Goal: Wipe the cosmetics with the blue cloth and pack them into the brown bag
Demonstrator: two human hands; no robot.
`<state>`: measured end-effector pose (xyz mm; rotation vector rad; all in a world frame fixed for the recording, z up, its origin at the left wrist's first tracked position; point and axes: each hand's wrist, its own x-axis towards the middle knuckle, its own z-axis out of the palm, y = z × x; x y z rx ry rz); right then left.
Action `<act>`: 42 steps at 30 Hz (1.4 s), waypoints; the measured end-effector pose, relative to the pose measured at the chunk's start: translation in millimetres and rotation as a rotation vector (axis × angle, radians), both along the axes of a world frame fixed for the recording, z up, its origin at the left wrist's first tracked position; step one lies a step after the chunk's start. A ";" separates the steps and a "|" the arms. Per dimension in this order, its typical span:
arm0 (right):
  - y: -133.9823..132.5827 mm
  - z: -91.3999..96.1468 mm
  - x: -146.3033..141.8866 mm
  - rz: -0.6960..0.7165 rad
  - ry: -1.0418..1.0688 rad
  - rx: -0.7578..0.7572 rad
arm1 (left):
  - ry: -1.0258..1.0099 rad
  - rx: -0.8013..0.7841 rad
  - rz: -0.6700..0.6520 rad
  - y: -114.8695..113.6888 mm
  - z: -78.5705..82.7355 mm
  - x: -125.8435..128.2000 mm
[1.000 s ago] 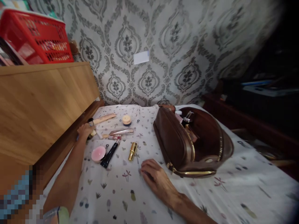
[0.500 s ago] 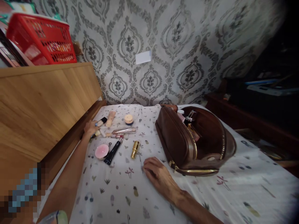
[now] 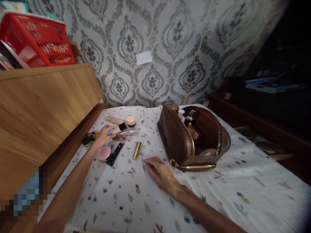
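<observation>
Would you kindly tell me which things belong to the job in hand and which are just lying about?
Likely part of it:
black-capped bottle, in the left hand
gold tube
black tube
pink round container
open brown bag

Likely just lying about:
red basket
white card

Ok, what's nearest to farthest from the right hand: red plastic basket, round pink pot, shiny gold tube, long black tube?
1. Shiny gold tube, left of the right hand
2. Long black tube, farther left
3. Round pink pot, left of that
4. Red plastic basket, high, far left
</observation>
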<state>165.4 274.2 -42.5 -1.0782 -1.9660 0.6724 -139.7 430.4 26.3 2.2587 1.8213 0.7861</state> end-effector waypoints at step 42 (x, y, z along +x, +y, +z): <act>1.8 -3.1 -5.9 0.149 0.415 -0.173 | 0.045 0.296 -0.360 -177.3 -14.5 97.8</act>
